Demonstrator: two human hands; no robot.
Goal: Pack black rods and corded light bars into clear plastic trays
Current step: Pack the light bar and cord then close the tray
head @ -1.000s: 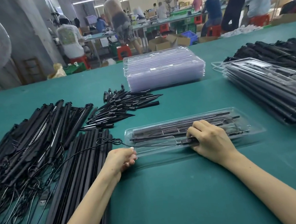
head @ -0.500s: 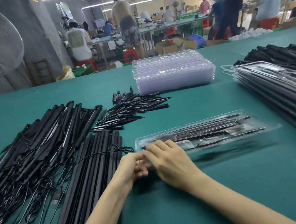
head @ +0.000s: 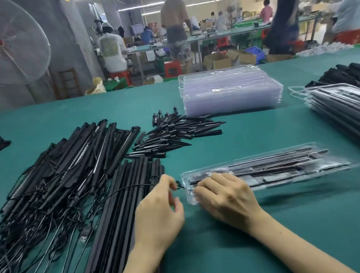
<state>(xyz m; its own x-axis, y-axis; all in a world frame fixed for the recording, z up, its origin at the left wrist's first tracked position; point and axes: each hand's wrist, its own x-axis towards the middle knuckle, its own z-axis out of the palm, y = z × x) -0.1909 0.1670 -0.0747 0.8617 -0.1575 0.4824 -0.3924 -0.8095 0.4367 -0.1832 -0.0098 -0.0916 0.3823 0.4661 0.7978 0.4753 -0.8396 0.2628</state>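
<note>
Right hand (head: 225, 195) on clear tray (head: 270, 168); left hand (head: 161, 209) pinching cord (head: 122, 189).

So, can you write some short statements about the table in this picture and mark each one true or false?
1. The right hand rests on the left end of the filled clear tray. True.
2. The stack of empty trays stands at the near edge of the table, under the arms. False: it stands far back, beyond the pile of short spikes.
3. The left hand pinches a thin black cord. True.
4. The long black rods lie right of the filled tray. False: they lie left of it, by the left arm.
5. The tablecloth is red. False: it is green.
</note>
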